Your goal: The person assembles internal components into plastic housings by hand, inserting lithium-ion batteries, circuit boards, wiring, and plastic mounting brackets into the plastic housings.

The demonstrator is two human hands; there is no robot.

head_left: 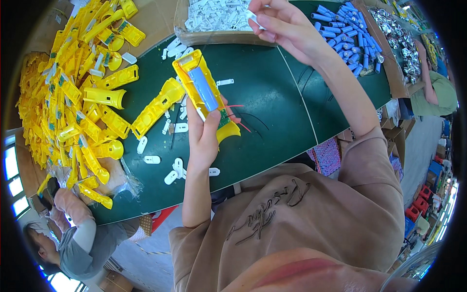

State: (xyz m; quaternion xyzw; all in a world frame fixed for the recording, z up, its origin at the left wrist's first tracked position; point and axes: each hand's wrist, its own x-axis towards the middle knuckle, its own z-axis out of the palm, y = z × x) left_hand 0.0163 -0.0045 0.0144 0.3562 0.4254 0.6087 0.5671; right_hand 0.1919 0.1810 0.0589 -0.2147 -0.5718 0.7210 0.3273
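From my end, w/ the carton of white parts [228, 38] as ref: the yellow housing [192, 87] is just nearer the wearer, toward the carton's L end, held above the green surface [277, 107]. L hand [205, 136] grips it, thumb near the green board [224, 117], w/ a blue cell [203, 90] lying in the channel. R hand [284, 24] is up at the carton's R end, fingertips pinching a small white piece [252, 17], partly hidden, so can't ID type. Red/black leads [245, 128] stick out, ends free. A loose yellow shell [158, 109] and white tabs [152, 159] lie wearer-side of the carton's L end; yellow pile [58, 107] farther L of it, heap of blue cells [355, 41] to its R. Risks, my guess: cell could slip out if L hand tips the housing, since I see no cover over it; leads could snag, or short if bare ends touch; white piece could drop if the pinch is weak. Writing: script-like cord lettering on the shirt [267, 209]; no legible label on cell or housing AFAICT.
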